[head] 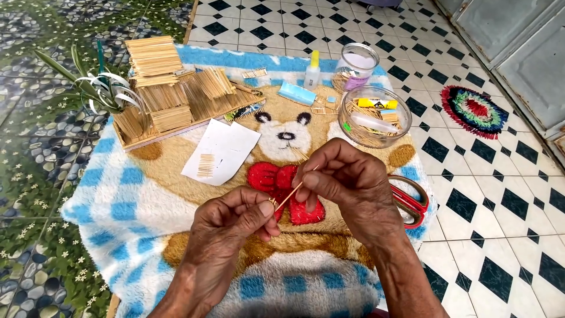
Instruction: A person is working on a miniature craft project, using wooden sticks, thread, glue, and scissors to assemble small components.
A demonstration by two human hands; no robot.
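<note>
— How was the light?
— Bright, even daylight; the blanket (118,200) showed only soft, faint shadows under the hands.
— Any glare or blur?
— Small highlights gleamed on the glass bowl (353,132). Focus held sharp; floor tiles (506,200) bent slightly toward the frame's edges.

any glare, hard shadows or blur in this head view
Head view: soft, even daylight with no hard shadows; faint glare on the glass bowl and jar; left hand, right hand and thin stick are sharp; tile lines bow slightly near the edges.
</note>
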